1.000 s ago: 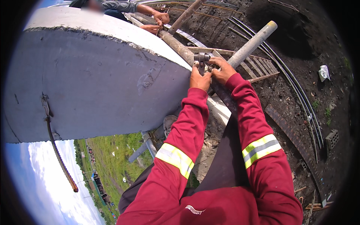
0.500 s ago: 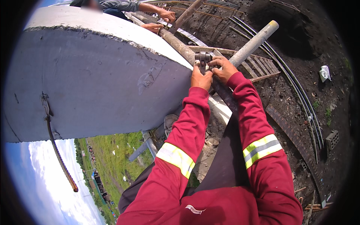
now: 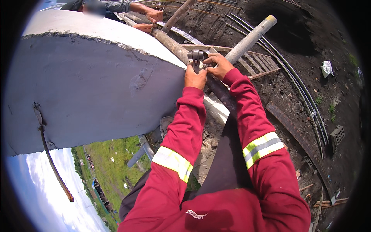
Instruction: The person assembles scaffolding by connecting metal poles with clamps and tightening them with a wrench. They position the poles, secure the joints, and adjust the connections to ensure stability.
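Observation:
My left hand [image 3: 196,78] is closed round a dark ratchet wrench [image 3: 196,55], its double-ended socket head standing above the thumb. Close beside it, my right hand [image 3: 220,65] has its fingers pinched together at the pipe joint, where a small metal fitting [image 3: 203,67] partly shows. Exactly what those fingertips hold is hidden. Both hands are over a long scaffold pipe [image 3: 172,44] running along the concrete edge. A second grey pipe [image 3: 253,38] slants up to the right from behind my right hand.
A large concrete block [image 3: 104,89] fills the left, with a bent rebar [image 3: 54,162] jutting from it. At the far end of the pipe, another person's hands [image 3: 154,15] work. Below lie a wooden ladder-like frame [image 3: 257,66], long bent bars [image 3: 297,83] and a hollow block [image 3: 337,135].
The whole view has shifted slightly, so the scene sits a little further left. My hands keep the same hold at the pipe joint. More of the other person's head shows.

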A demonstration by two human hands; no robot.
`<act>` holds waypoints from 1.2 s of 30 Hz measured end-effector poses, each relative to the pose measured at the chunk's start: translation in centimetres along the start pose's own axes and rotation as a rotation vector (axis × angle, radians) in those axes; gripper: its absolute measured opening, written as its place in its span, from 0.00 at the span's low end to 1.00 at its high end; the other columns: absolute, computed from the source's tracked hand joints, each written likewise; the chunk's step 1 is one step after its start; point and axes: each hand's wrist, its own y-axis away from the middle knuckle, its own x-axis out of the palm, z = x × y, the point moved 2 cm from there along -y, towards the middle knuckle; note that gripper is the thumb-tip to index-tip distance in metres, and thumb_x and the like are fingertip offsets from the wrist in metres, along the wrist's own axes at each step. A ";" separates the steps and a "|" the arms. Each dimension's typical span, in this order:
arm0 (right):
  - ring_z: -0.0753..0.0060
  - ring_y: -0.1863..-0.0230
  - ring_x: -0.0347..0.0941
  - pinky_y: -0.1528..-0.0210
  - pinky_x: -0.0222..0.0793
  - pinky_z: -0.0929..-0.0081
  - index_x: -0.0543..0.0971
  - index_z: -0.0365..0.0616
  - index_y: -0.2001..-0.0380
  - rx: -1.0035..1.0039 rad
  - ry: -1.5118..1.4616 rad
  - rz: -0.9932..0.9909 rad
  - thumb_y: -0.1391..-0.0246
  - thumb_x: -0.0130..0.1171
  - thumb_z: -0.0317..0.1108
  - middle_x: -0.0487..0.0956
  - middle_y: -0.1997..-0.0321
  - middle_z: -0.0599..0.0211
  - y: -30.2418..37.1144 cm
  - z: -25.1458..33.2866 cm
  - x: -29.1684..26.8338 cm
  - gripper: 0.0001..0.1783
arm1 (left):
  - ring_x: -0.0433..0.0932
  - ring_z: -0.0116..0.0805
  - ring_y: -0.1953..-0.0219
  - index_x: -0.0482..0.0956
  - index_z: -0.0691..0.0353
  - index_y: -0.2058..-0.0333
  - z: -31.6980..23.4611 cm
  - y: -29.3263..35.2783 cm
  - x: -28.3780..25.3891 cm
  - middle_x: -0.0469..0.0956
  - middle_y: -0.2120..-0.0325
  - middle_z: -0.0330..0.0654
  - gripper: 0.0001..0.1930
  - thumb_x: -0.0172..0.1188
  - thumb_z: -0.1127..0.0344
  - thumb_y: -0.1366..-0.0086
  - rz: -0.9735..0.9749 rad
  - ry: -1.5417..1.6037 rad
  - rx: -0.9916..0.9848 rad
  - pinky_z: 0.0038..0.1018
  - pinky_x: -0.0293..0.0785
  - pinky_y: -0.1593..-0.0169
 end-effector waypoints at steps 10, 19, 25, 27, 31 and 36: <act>0.54 0.46 0.62 0.41 0.53 0.63 0.81 0.55 0.65 -0.005 0.086 0.034 0.57 0.54 0.36 0.71 0.48 0.59 -1.1 -0.2 2.3 0.13 | 0.73 0.28 0.71 0.70 0.70 0.61 2.9 -2.5 0.1 0.75 0.72 0.42 0.17 0.57 0.68 0.48 0.109 0.070 0.020 0.25 0.70 0.66; 0.65 0.49 0.67 0.43 0.54 0.66 0.80 0.57 0.62 -0.380 0.620 0.391 0.62 0.56 0.37 0.76 0.57 0.66 -4.8 -2.4 2.2 0.18 | 0.72 0.36 0.71 0.69 0.70 0.64 4.6 -3.1 -0.1 0.75 0.73 0.46 0.17 0.58 0.65 0.51 0.066 -0.052 0.073 0.30 0.68 0.63; 0.69 0.48 0.66 0.41 0.50 0.65 0.81 0.58 0.67 -0.333 0.648 0.464 0.65 0.58 0.37 0.76 0.56 0.69 -5.0 -0.2 -0.1 0.15 | 0.73 0.36 0.70 0.69 0.70 0.63 3.7 -2.3 0.2 0.75 0.72 0.46 0.17 0.57 0.68 0.51 0.061 0.101 0.081 0.29 0.68 0.62; 0.68 0.48 0.66 0.43 0.54 0.65 0.81 0.62 0.66 -0.241 0.667 0.480 0.63 0.58 0.37 0.75 0.55 0.67 -5.2 0.0 -0.4 0.15 | 0.73 0.36 0.70 0.70 0.71 0.63 3.6 -2.2 0.3 0.75 0.71 0.48 0.17 0.57 0.68 0.51 0.042 0.089 0.110 0.29 0.69 0.62; 0.69 0.47 0.66 0.44 0.54 0.64 0.80 0.63 0.63 -0.370 0.598 0.650 0.59 0.57 0.39 0.76 0.55 0.69 -5.7 -0.5 0.1 0.16 | 0.74 0.38 0.71 0.70 0.71 0.63 3.6 -2.2 0.4 0.75 0.71 0.49 0.17 0.56 0.68 0.52 0.038 0.064 0.074 0.30 0.69 0.62; 0.72 0.49 0.67 0.43 0.52 0.65 0.81 0.62 0.65 -0.440 0.575 0.583 0.62 0.60 0.40 0.77 0.58 0.74 -6.1 -1.0 0.0 0.15 | 0.74 0.38 0.69 0.70 0.69 0.62 3.5 -2.0 0.3 0.76 0.70 0.48 0.17 0.55 0.70 0.52 0.029 0.046 0.101 0.30 0.69 0.61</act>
